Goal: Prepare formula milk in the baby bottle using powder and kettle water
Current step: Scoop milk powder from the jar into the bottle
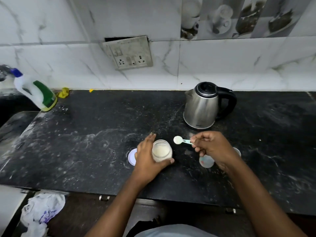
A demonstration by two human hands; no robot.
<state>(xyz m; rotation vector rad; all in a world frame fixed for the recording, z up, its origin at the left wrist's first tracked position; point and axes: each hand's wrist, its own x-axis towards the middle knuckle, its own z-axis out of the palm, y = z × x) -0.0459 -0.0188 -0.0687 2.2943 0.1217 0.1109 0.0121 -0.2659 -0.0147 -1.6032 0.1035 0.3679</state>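
Now the person is working on the powder step. The left hand [147, 158] wraps its fingers and thumb round a small glass jar [161, 151] of pale powder. The jar stands near the middle of the counter [85, 142], a bit toward the front edge. The right hand [212, 146] pinches the thin handle of a little scoop [178, 140] between thumb and fingertips. The scoop's round white bowl hangs just beside the jar's open mouth. It is hard to tell if the bowl is full.

To do this step well, the jar should be kept steady and flat on the counter. The scoop should stay level so nothing spills, then tip slowly over the bottle [206, 161]. The bottle seems to be the round, see-through thing right under the right hand, and only part of it shows.

The counter is hard black stone with specks and white dusty smears. A flat round lid [131, 157] lies half hidden by the left hand. The kettle [201, 106] is shiny steel with a black top and handle. It stands toward the back edge, behind the right hand.
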